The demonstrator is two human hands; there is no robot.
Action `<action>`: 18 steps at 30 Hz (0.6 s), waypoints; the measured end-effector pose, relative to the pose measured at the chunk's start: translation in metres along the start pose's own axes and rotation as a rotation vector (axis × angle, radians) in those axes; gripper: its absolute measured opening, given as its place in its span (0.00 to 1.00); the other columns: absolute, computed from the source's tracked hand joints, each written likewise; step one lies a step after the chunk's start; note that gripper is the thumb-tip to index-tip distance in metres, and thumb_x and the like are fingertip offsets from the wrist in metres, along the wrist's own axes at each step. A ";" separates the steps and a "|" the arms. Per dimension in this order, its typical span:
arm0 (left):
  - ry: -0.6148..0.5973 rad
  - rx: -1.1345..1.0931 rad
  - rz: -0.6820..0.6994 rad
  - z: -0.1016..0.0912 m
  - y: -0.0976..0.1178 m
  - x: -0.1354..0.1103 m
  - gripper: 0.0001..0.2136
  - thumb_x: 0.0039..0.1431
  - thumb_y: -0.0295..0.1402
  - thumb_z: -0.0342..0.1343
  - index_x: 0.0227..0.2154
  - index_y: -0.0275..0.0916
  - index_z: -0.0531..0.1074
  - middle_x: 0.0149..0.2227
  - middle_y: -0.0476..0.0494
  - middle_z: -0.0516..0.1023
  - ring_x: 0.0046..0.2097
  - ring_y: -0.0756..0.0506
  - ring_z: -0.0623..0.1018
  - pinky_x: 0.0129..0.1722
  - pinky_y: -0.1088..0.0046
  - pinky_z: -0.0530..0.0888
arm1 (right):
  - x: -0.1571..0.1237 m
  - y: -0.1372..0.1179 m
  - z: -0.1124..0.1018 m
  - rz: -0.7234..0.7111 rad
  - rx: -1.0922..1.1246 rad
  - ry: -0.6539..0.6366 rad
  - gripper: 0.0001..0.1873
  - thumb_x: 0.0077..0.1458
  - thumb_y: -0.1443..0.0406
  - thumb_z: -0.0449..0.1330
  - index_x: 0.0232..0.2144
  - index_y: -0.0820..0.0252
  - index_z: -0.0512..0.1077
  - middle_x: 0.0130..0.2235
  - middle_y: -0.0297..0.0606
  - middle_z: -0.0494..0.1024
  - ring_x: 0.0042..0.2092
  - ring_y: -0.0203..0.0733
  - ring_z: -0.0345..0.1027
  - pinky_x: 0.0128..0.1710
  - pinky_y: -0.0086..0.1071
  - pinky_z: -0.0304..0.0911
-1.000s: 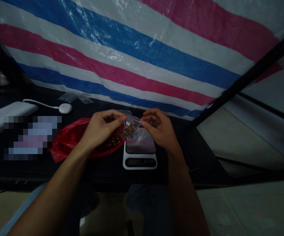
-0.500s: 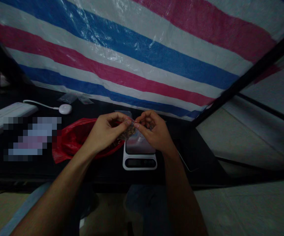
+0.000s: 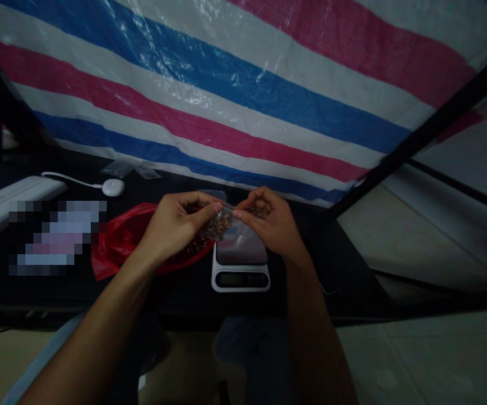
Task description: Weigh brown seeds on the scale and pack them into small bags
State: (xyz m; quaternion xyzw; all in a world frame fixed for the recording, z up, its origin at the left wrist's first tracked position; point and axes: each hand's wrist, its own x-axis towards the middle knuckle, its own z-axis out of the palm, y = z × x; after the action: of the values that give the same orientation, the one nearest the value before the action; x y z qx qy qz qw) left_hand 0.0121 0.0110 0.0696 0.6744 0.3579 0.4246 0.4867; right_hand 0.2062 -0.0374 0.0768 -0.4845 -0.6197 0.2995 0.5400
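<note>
My left hand (image 3: 175,225) and my right hand (image 3: 268,222) both pinch the top edge of a small clear plastic bag (image 3: 219,225) filled with brown seeds or nuts. The bag hangs between them just above a white digital kitchen scale (image 3: 240,267). A red plastic bag (image 3: 116,242) holding more of the brown pieces lies under my left hand on the dark table.
A white keyboard (image 3: 7,199) and a white mouse (image 3: 113,187) lie at the back left. Two empty clear bags (image 3: 131,168) rest near the striped tarp (image 3: 226,90). A blurred patch covers something left of the red bag. The table's front edge runs below the scale.
My hands came close together along the bag's top edge, then parted slightly. The bag stays over the scale.
</note>
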 end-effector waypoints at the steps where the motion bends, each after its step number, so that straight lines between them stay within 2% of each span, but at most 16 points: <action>1: -0.011 0.034 0.014 -0.003 -0.001 0.001 0.14 0.58 0.44 0.63 0.35 0.37 0.81 0.34 0.45 0.85 0.34 0.45 0.82 0.34 0.72 0.78 | 0.001 0.000 -0.004 0.013 -0.005 0.022 0.16 0.49 0.63 0.72 0.34 0.56 0.68 0.33 0.33 0.81 0.36 0.38 0.76 0.39 0.33 0.70; 4: 0.021 0.241 0.081 -0.019 -0.002 0.003 0.15 0.62 0.45 0.59 0.40 0.38 0.80 0.39 0.44 0.85 0.40 0.43 0.83 0.43 0.68 0.79 | 0.007 0.001 -0.021 0.009 -0.106 0.171 0.16 0.48 0.65 0.72 0.37 0.57 0.72 0.32 0.33 0.81 0.34 0.40 0.77 0.37 0.34 0.71; 7: 0.151 0.549 0.160 -0.043 0.001 0.002 0.16 0.65 0.45 0.56 0.46 0.39 0.78 0.47 0.42 0.83 0.48 0.38 0.81 0.52 0.60 0.77 | 0.017 0.003 -0.040 -0.112 -0.284 0.420 0.11 0.50 0.65 0.71 0.35 0.59 0.75 0.34 0.35 0.82 0.37 0.42 0.78 0.40 0.35 0.72; 9: 0.163 0.770 0.216 -0.058 0.001 0.001 0.20 0.66 0.45 0.54 0.53 0.38 0.75 0.55 0.38 0.80 0.56 0.34 0.78 0.58 0.54 0.73 | 0.022 0.005 -0.044 -0.167 -0.404 0.461 0.07 0.54 0.64 0.69 0.35 0.59 0.76 0.36 0.37 0.82 0.39 0.43 0.78 0.43 0.37 0.72; 11: 0.090 0.953 0.187 -0.072 -0.005 0.002 0.26 0.65 0.46 0.54 0.60 0.35 0.70 0.60 0.31 0.75 0.61 0.29 0.74 0.60 0.49 0.70 | 0.024 0.005 -0.036 -0.188 -0.506 0.361 0.06 0.58 0.62 0.67 0.37 0.58 0.78 0.40 0.40 0.83 0.41 0.44 0.78 0.45 0.39 0.71; 14: -0.008 1.109 -0.038 -0.089 -0.024 0.004 0.33 0.62 0.51 0.54 0.62 0.31 0.68 0.59 0.22 0.74 0.56 0.24 0.77 0.53 0.47 0.75 | 0.021 0.003 -0.005 -0.221 -0.585 0.078 0.05 0.62 0.64 0.64 0.39 0.57 0.79 0.44 0.41 0.83 0.45 0.44 0.77 0.47 0.38 0.70; 18: -0.095 1.129 -0.241 -0.103 -0.042 0.004 0.31 0.60 0.54 0.53 0.56 0.32 0.71 0.48 0.25 0.79 0.47 0.25 0.81 0.42 0.50 0.77 | 0.012 0.003 0.048 -0.155 -0.569 -0.380 0.08 0.64 0.70 0.60 0.42 0.59 0.80 0.41 0.39 0.84 0.41 0.39 0.77 0.44 0.33 0.68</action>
State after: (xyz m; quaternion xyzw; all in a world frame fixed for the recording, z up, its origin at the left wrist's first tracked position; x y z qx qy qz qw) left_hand -0.0837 0.0623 0.0469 0.8025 0.5808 0.0785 0.1118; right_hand 0.1617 -0.0183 0.0669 -0.5025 -0.8028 0.1576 0.2796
